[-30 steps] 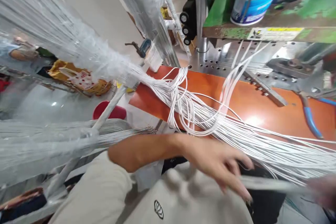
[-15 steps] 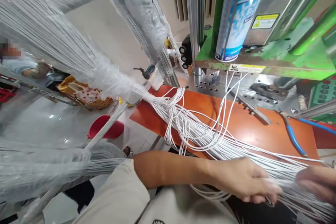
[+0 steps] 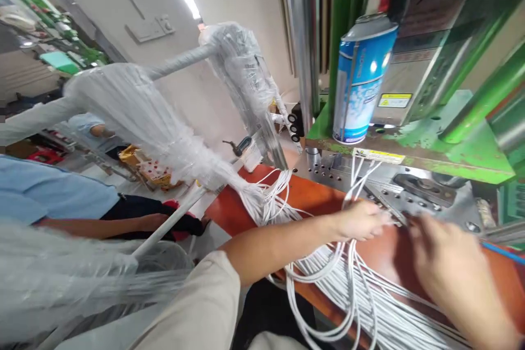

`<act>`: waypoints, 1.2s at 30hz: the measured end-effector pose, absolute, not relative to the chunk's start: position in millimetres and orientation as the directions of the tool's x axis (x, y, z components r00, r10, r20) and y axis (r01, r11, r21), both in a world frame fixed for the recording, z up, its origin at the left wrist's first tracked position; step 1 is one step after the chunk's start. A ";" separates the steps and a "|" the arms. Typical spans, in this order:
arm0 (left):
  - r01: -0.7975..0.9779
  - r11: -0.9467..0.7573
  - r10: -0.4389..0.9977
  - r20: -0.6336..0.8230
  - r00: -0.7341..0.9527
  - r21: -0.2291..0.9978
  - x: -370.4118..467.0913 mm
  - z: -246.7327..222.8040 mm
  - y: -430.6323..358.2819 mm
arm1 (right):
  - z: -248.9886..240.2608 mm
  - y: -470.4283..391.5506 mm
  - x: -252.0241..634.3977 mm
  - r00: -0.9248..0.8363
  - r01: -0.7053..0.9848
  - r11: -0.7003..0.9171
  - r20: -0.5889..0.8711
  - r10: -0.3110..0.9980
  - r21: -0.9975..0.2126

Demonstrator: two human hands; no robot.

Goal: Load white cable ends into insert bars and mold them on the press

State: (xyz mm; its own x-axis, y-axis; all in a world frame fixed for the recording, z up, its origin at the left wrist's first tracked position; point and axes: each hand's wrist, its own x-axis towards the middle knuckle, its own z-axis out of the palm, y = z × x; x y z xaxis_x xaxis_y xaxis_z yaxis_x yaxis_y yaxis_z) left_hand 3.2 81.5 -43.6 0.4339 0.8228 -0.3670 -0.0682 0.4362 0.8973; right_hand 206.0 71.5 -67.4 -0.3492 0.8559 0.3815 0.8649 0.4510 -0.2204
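My left hand (image 3: 365, 221) is closed over the orange sheet, fingertips pinched together by the near end of a metal bar (image 3: 388, 205). What those fingertips hold is too blurred to make out. White cables (image 3: 361, 175) hang from the green machine, pass by this hand and loop down below it. To its right, my right hand (image 3: 447, 268) is smeared by motion, its fingers close to the same bar end; whether they grip it cannot be seen. Under both arms lies a thick bundle of white cables (image 3: 394, 311).
A blue spray can (image 3: 361, 82) stands on the machine's green plate (image 3: 426, 147). The orange sheet (image 3: 471, 284) carries the bundle. A blue plier handle (image 3: 502, 251) shows at right. Wrapped cable bundles (image 3: 135, 115) hang on a rack. A person in a blue shirt (image 3: 53, 186) is at left.
Both hands have left the cable bundle at lower right and moved up to the metal bar. The view has shifted, showing more of the spray can. A person in blue has appeared at left.
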 end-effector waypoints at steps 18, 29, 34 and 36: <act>0.172 0.379 0.816 -0.416 0.402 0.909 -8.5 -46.9 74.0 | -72.4 55.1 192.4 -0.329 0.732 0.417 0.256 0.909 -0.539; 0.099 0.423 0.807 -0.424 0.411 0.901 -8.0 -48.3 75.1 | -80.6 54.9 193.1 -0.334 0.787 0.435 0.291 0.897 -0.437; 0.128 0.421 0.844 -0.440 0.308 0.898 -5.6 -50.7 72.5 | -79.1 55.7 191.1 -0.400 0.750 0.489 0.283 0.872 -0.445; 0.121 0.401 0.851 -0.418 0.317 0.908 -5.7 -52.3 72.7 | -76.4 56.6 191.2 -0.406 0.711 0.484 0.264 0.875 -0.511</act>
